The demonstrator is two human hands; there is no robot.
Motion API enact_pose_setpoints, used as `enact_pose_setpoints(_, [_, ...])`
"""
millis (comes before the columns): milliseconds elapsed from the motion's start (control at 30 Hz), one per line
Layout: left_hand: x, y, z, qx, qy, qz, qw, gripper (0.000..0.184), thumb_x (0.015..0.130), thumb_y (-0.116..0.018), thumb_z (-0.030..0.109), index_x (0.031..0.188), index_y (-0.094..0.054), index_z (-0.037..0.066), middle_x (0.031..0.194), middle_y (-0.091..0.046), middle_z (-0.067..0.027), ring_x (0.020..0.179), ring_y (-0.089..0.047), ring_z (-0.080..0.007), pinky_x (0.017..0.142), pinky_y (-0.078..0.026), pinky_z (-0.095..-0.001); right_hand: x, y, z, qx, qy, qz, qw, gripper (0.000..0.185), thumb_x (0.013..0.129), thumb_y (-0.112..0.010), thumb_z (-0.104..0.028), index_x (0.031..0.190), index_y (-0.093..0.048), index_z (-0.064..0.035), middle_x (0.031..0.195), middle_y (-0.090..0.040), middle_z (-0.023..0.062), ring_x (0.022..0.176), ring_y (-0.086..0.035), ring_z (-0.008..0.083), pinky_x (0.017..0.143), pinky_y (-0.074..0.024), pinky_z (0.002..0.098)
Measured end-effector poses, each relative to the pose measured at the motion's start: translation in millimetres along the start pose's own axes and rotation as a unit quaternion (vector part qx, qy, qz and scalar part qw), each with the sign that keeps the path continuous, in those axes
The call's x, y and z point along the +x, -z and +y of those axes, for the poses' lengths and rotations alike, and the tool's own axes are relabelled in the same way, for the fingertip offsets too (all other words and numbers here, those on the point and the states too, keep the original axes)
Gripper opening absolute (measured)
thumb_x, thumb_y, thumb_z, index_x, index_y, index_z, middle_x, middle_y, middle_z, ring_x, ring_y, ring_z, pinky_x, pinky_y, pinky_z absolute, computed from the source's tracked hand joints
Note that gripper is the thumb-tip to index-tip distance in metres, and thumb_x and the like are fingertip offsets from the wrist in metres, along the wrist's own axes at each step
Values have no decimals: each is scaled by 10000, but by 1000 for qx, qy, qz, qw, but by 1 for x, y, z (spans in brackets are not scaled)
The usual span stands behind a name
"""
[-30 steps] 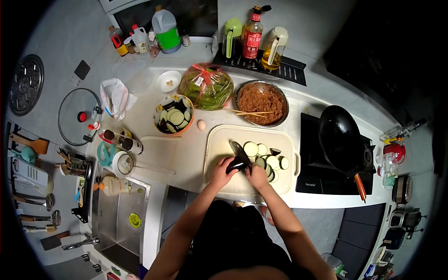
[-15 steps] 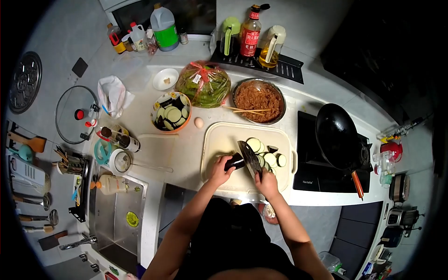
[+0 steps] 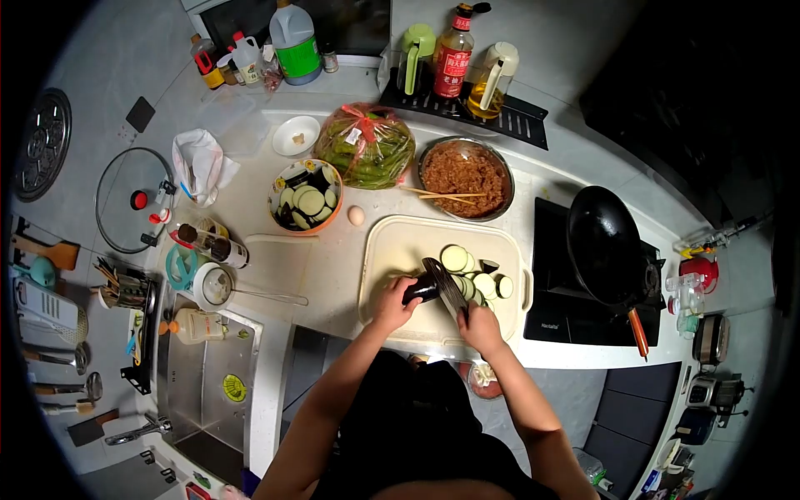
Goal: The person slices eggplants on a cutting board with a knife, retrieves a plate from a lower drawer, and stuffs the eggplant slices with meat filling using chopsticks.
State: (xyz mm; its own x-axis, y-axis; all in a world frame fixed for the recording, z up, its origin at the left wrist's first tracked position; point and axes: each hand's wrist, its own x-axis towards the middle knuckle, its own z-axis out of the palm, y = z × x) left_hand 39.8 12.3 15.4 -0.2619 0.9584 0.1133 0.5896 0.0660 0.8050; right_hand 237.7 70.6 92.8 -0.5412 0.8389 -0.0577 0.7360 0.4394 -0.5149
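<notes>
On the cream cutting board (image 3: 392,237), my left hand (image 3: 393,305) grips a dark eggplant piece (image 3: 423,288). My right hand (image 3: 481,327) is closed round the handle of a dark-bladed knife (image 3: 443,286), whose blade is upright at the cut end of the eggplant. Pale eggplant slices (image 3: 455,257) with dark skin lie to the right of the blade, partly hidden by it. Further left, a patterned bowl (image 3: 335,221) holds more slices, and a brown egg (image 3: 357,216) rests beside it.
Behind the board are a steel bowl of minced meat (image 3: 463,178) with chopsticks on it and a bag of green vegetables (image 3: 367,150). A black wok (image 3: 602,242) sits on the hob at right. The sink (image 3: 200,375) is at lower left.
The knife and my right hand have moved right from their position a second ago, and the blade now stands at the eggplant's end. The view has shifted slightly.
</notes>
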Motion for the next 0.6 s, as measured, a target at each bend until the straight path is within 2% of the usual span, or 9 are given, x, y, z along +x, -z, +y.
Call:
enact_pose_setpoints(100, [3,1,-4,5,-13,0,1000,390,711,-677,190,1054,-507,117,1023,-547,-127,920,-531,-331,764,-443,-388,15,-8,1,19,-11,-3,1000,212,752,-565,-160,723,-533,47,605,-545,262,591,-555,415,559,-461,467])
enact_pose_setpoints(200, [3,1,-3,10,-15,-11,1000,391,711,-679,190,1054,-506,117,1019,-549,-128,912,-534,-333,762,-443,-391,31,-24,0,-14,-26,-27,999,218,740,-568,-179,678,-561,30,623,-567,241,590,-571,394,576,-476,461])
enact_pose_setpoints(333, [0,-1,-2,3,-8,-10,1000,392,712,-680,189,1056,-505,116,1024,-544,-130,914,-532,-336,758,-443,-394,50,-57,5,17,-12,-13,1000,219,731,-566,-183,658,-577,23,644,-576,234,610,-578,386,602,-482,457])
enact_pose_setpoints(467, [1,-1,-4,-5,-13,-3,1000,392,716,-681,186,1058,-503,113,1028,-540,-132,915,-532,-336,753,-445,-389,53,-57,4,17,-15,-23,999,210,735,-564,-192,715,-579,17,658,-581,229,624,-579,384,607,-482,455])
enact_pose_setpoints(600, [-1,-2,-6,-11,-20,13,1000,392,717,-680,186,1056,-500,106,1029,-540,-131,914,-533,-334,755,-444,-390,41,-60,13,23,-21,11,999,218,745,-560,-191,752,-567,27,635,-574,231,597,-575,387,578,-482,451])
